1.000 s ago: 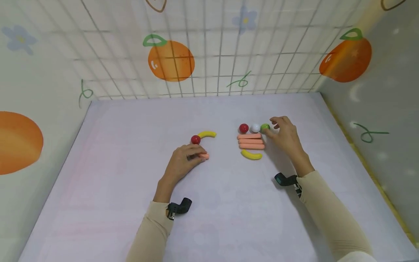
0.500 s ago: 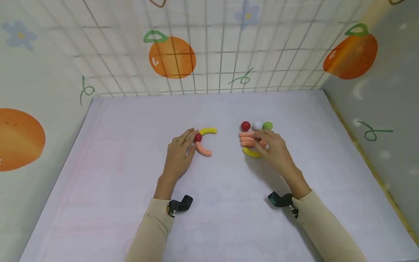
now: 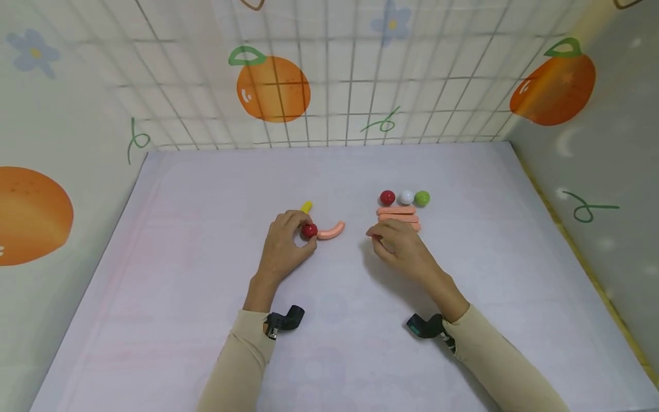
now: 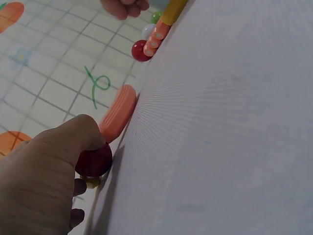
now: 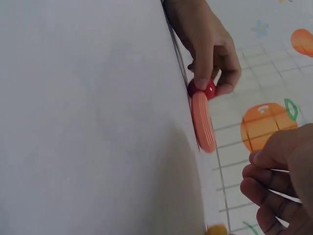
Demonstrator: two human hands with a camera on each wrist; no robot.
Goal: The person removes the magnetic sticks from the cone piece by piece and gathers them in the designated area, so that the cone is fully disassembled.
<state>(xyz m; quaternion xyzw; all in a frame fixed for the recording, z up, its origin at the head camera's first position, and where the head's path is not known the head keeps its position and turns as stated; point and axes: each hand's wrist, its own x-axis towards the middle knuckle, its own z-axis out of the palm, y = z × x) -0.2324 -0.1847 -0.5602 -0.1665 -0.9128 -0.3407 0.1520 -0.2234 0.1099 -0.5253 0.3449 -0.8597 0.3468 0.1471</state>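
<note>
Thumb and fingers of my left hand (image 3: 283,243) pinch a glossy red ball (image 3: 309,231), seen also in both wrist views. A curved salmon-pink stick (image 3: 332,232) touches the ball and points right. Behind the fingers shows the end of a yellow curved stick (image 3: 306,207); its join to the ball is hidden. My right hand (image 3: 404,249) hovers over the table, fingers loosely bent, with nothing visible between them. Under and behind it lie straight salmon sticks (image 3: 396,210), partly covered by the hand. Another yellow stick (image 4: 173,11) lies beside them in the left wrist view.
Behind the straight sticks, a red ball (image 3: 388,197), a white ball (image 3: 406,197) and a green ball (image 3: 422,198) stand in a row. A pale cloth covers the table (image 3: 206,194). A grid-patterned curtain (image 3: 334,86) with printed oranges hangs along the back.
The left hand has let go of the pink stick and taken hold of the red ball. Both curved sticks have swung around it. My right hand has moved from the green ball towards the front left.
</note>
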